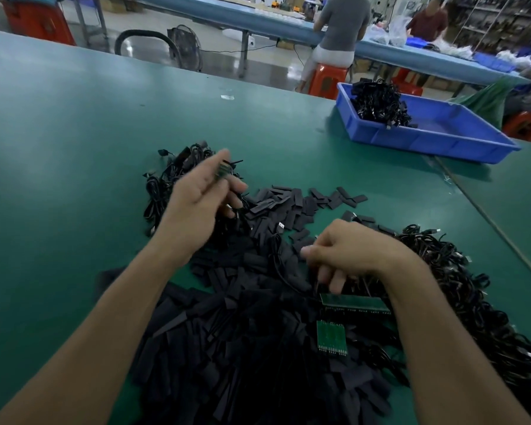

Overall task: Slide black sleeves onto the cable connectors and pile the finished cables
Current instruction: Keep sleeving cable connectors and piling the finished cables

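Left hand (203, 197): raised, pinching a green connector board (223, 171) that is motion-blurred.
Right hand (353, 256): fingers curled down at the cable tangle (460, 289); whether it grips anything cannot be told.
Progress: judged partway. There is a small cable pile (172, 185) at far left, and loose black sleeves (242, 348) remain plentiful.
Hidden: whether the board is sleeved.

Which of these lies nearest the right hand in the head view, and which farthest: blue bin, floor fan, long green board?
1. long green board, just below the right hand.
2. blue bin, ahead and right on the table.
3. floor fan, past the table's far edge, left.
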